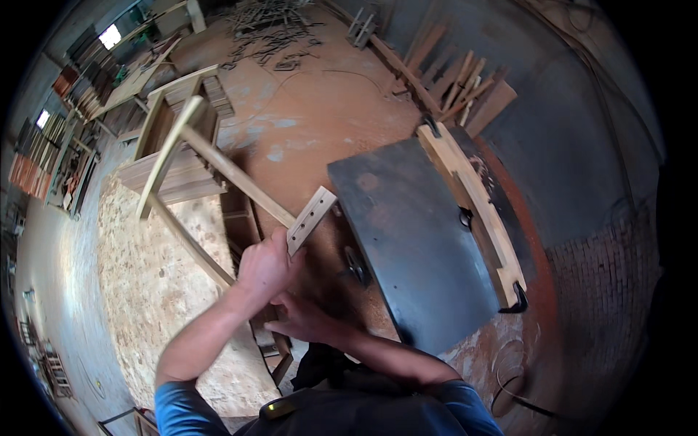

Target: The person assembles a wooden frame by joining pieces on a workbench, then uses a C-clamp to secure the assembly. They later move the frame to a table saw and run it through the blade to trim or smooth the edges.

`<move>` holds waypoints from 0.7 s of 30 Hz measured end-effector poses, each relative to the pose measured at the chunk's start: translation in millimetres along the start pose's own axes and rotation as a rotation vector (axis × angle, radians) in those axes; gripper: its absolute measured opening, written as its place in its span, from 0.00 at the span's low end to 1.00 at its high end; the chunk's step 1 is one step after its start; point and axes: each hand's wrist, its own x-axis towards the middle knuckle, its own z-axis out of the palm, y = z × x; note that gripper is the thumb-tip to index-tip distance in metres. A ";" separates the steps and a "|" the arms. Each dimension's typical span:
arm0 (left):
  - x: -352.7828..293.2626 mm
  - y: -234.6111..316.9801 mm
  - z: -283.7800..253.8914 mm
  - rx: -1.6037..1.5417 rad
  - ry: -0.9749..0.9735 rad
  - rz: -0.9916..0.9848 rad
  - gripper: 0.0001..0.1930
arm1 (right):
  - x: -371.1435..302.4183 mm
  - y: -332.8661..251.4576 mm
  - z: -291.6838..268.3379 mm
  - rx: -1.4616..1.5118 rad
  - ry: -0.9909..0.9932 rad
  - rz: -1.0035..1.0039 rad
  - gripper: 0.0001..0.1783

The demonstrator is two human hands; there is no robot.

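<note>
My left hand (267, 267) is closed around a pale wooden frame (236, 174), just below a short flat bar (311, 219) with a row of drilled holes. The frame is tilted up to the left. Two rails run from a curved crosspiece (166, 163) toward me, and my left forearm hides where one of them ends. Below and right of the left hand is my right hand (304, 320). Its thumb and a finger show apart; the left hand partly covers the others. Whether it touches the frame is hidden.
A dark flat-topped machine table (414, 240) stands to the right, with a wooden fence (476, 200) clamped along it. At left is a pale board worktop (160, 291), with stacked wooden pieces (174, 178) at its far end. Offcuts (472, 91) lean on the wall.
</note>
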 end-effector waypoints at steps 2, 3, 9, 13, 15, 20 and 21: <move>-14.4 46.3 36.5 -0.024 0.147 -0.032 0.19 | -21.4 9.1 0.1 0.237 0.081 -0.031 0.26; -21.7 71.7 53.4 -0.069 0.229 -0.009 0.19 | -36.1 15.9 -2.8 0.482 0.158 0.008 0.23; -97.7 202.8 101.2 -0.211 0.259 0.083 0.28 | -197.0 31.2 -71.9 0.690 0.478 0.324 0.13; -155.1 193.5 109.2 0.195 0.555 0.102 0.39 | -321.4 1.7 -176.3 0.557 0.480 0.522 0.15; -178.9 148.7 129.5 0.298 0.692 -0.094 0.40 | -366.6 -4.2 -203.6 0.660 0.582 0.606 0.14; -249.7 64.9 218.1 -0.781 0.167 -0.560 0.33 | -422.4 21.1 -260.3 0.742 0.546 0.808 0.18; -261.2 80.1 226.2 -1.149 0.031 -0.652 0.30 | -424.9 20.5 -269.0 0.665 0.535 0.836 0.19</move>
